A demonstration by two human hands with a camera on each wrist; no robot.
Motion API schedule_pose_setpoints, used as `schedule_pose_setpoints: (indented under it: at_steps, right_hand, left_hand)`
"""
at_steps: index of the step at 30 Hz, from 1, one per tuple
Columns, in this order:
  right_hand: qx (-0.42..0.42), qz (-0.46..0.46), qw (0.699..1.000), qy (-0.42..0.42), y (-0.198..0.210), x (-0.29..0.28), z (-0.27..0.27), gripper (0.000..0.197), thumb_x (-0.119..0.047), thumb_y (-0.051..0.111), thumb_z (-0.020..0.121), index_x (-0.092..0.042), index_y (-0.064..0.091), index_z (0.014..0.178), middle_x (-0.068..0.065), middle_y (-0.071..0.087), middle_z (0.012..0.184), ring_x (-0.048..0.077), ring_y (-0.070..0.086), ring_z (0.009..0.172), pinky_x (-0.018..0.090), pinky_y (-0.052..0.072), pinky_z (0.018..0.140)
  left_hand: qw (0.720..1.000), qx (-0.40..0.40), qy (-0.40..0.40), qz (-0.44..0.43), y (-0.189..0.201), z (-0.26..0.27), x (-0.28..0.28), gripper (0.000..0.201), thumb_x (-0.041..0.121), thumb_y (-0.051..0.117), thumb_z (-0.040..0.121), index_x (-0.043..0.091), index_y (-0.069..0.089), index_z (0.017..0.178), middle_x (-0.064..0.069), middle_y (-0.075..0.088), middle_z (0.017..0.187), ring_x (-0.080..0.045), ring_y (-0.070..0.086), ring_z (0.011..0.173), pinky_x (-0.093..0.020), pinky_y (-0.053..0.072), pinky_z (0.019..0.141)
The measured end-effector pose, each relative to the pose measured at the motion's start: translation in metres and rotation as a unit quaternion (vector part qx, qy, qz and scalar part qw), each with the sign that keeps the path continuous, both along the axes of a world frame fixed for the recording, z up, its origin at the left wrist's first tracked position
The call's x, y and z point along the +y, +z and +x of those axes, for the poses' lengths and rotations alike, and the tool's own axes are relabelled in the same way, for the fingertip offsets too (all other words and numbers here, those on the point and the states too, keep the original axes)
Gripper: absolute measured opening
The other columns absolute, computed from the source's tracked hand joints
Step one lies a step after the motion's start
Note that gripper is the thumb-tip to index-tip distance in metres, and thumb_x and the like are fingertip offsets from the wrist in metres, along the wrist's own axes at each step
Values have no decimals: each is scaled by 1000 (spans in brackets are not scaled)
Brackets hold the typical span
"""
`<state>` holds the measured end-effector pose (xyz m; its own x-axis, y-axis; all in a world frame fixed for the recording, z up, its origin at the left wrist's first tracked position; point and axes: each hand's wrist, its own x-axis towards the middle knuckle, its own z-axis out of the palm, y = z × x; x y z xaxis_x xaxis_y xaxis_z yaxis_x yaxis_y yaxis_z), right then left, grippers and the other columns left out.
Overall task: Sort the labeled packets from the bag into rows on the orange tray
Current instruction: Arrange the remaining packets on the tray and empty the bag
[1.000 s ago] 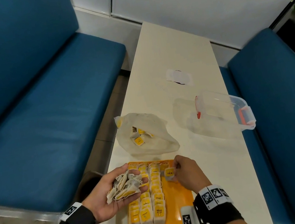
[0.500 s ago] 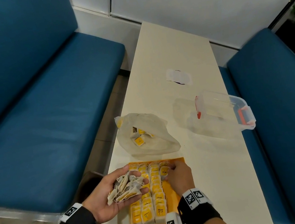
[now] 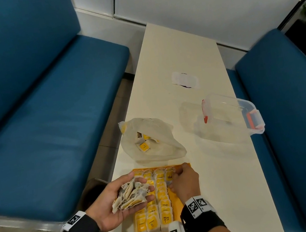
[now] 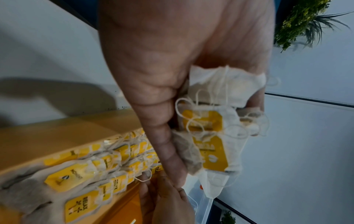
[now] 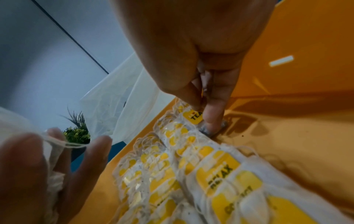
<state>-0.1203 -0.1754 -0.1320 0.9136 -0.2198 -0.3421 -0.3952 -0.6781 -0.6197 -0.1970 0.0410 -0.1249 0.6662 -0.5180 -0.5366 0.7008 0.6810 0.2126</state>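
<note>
The orange tray (image 3: 182, 210) lies at the near table edge with yellow-labeled packets (image 3: 164, 206) in rows lengthwise. My right hand (image 3: 175, 173) is at the tray's far end. Its thumb and forefinger pinch a packet labeled TEA (image 5: 193, 116) that touches the tray beside the rightmost row. My left hand (image 3: 140, 185) hovers palm up over the tray's left side, its thumb and curled fingers holding a bundle of packets (image 3: 131, 196) with tangled strings. The clear bag (image 3: 152, 142) lies just beyond the tray and holds a few packets.
A clear plastic box with red clasps (image 3: 232, 116) stands at the right table edge. A white paper patch (image 3: 184, 79) lies farther back. Blue benches flank the narrow table on the left (image 3: 47, 124) and on the right (image 3: 300, 110).
My right hand has moved left with the TEA packet and lowered it onto the tray's far end. The left hand and its bundle have stayed put.
</note>
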Motion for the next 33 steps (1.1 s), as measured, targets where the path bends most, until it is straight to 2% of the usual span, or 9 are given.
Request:
schedule_pose_setpoints:
  at_steps: [6, 11, 13, 17, 20, 22, 26, 30, 33]
  right_hand:
    - [17, 26, 999, 5, 8, -4, -7, 6, -15, 59, 81, -19, 55, 84, 1, 67, 82, 24, 69, 74, 41, 60, 76]
    - [-88, 24, 991, 95, 43, -6, -21, 11, -10, 64, 87, -21, 61, 89, -9, 65, 85, 3, 60, 77, 13, 44, 64]
    - [-167, 55, 968, 178, 59, -4, -26, 17, -9, 67, 86, -25, 64, 90, -12, 65, 89, 4, 62, 82, 14, 45, 68]
    - [-242, 68, 877, 410, 82, 10, -36, 23, -13, 71, 85, -25, 67, 105, -10, 59, 104, 6, 59, 94, 9, 42, 75]
    - [-235, -24, 828, 509, 79, 23, -33, 26, -25, 68, 86, -27, 65, 112, -10, 56, 110, 11, 52, 101, 23, 49, 80]
    - [-239, -62, 814, 526, 72, 28, -31, 18, -25, 67, 86, -25, 66, 103, -7, 57, 103, 17, 51, 96, 36, 51, 78]
    - [-239, -64, 815, 523, 68, 32, -27, 9, -23, 58, 87, -24, 62, 95, -5, 58, 93, 19, 51, 90, 43, 50, 75]
    - [-220, -28, 837, 500, 73, 33, -25, 13, -21, 58, 92, -22, 67, 101, -4, 63, 94, 16, 53, 93, 35, 47, 81]
    - [-213, 1, 854, 475, 74, 33, -23, 14, -17, 61, 90, -21, 70, 100, -6, 68, 93, 12, 54, 93, 26, 44, 82]
  left_hand:
    - [1000, 18, 4, 7, 5, 1, -3, 47, 39, 63, 93, 0, 71, 119, -32, 56, 140, -46, 65, 114, -48, 56, 88]
    - [999, 35, 15, 15, 14, 6, -8, 50, 39, 66, 91, -1, 71, 121, -32, 56, 139, -45, 64, 116, -49, 51, 91]
    - [999, 40, 25, 26, 19, 9, -11, 51, 41, 67, 91, -1, 71, 120, -30, 60, 135, -43, 65, 116, -47, 52, 90]
    - [997, 33, 44, 49, 25, 15, -17, 47, 43, 65, 93, 0, 74, 109, -22, 72, 104, -32, 75, 89, -43, 57, 86]
    - [997, 30, 39, 66, 28, 17, -22, 41, 45, 65, 93, 6, 77, 92, -11, 71, 83, -24, 72, 72, -37, 61, 74]
    - [996, 31, 36, 75, 30, 17, -24, 39, 45, 65, 93, 9, 77, 86, -9, 69, 80, -22, 70, 67, -36, 60, 71]
    - [995, 33, 42, 79, 30, 15, -22, 38, 43, 67, 92, 6, 75, 87, -14, 69, 83, -25, 71, 71, -41, 61, 79]
    - [995, 39, 54, 81, 26, 12, -18, 37, 41, 69, 91, 4, 75, 96, -17, 69, 93, -28, 70, 81, -47, 54, 94]
    - [995, 40, 56, 78, 25, 10, -17, 39, 41, 67, 93, 3, 75, 94, -19, 70, 93, -29, 73, 79, -47, 53, 93]
